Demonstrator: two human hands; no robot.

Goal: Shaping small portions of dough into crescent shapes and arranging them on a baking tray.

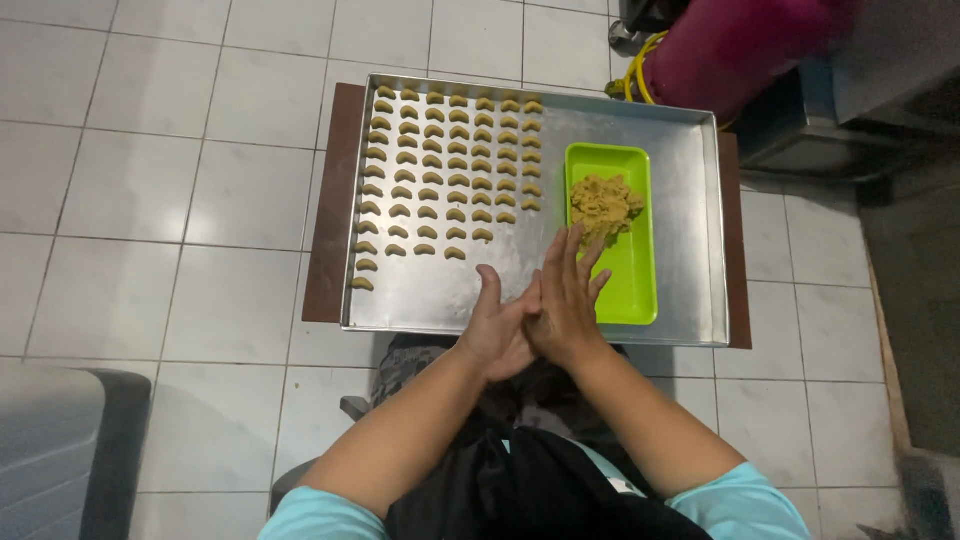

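Person seated, looking down over a metal baking tray (690,230) that sits on a dark brown board (335,200), itself low over the white tiled floor (150,180).

Both hands are pressed together palm to palm just above the tray's near edge. Left hand (497,330) lies underneath and slightly left, fingers pointing up toward the tray. Right hand (565,300) lies over it, fingers spread a little, tips reaching the near end of the dough heap. Anything between the palms is hidden, so cannot tell if they hold a piece.

Green rectangular plastic tray (630,280) stands inside the metal tray on its right half, long side running away from the person. A lump of tan crumbly dough (603,205) sits in its far half; near half is bare green.

Left half of the metal tray carries rows of small crescent-shaped dough pieces (445,160), tan, set in neat columns, close but not touching. Leftmost column runs furthest toward the person; columns get shorter to the right.

Forearms bare, light blue sleeves (740,505) at the bottom, dark apron (530,480) between them. Magenta cylinder (720,50) with a yellow hose (640,62) beyond the tray's far right corner. Grey bin edge (60,440) bottom left.
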